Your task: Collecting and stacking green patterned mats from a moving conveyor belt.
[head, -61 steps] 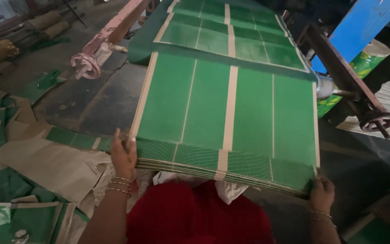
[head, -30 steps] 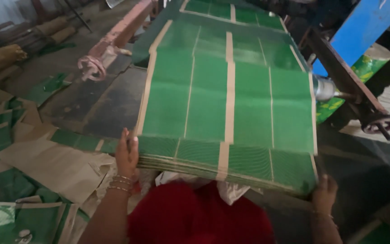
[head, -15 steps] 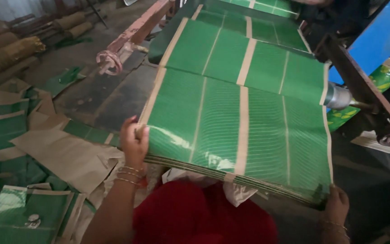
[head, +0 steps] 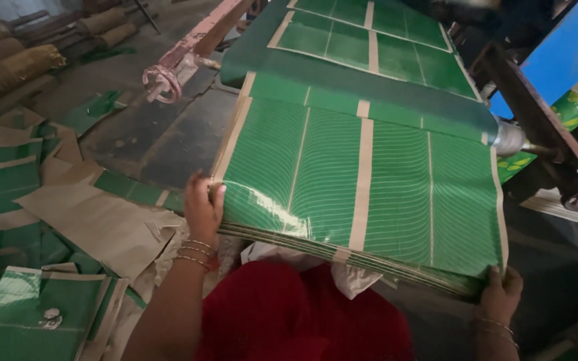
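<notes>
Sheets (head: 362, 180) in that stack could fan & slide off w/ only your left hand (head: 203, 207) and right hand (head: 500, 294) pinching the near corners.

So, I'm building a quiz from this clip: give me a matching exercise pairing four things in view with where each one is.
Things:
1. stack of green striped printed sheets
2. left hand
3. blue metal machine frame
4. rusty pink handwheel

Places:
A. top right corner
B. gripping the stack's near left corner
C. held between both hands
D. on the end of the pink rail, upper left

Pairs: 1-C, 2-B, 3-A, 4-D
</notes>
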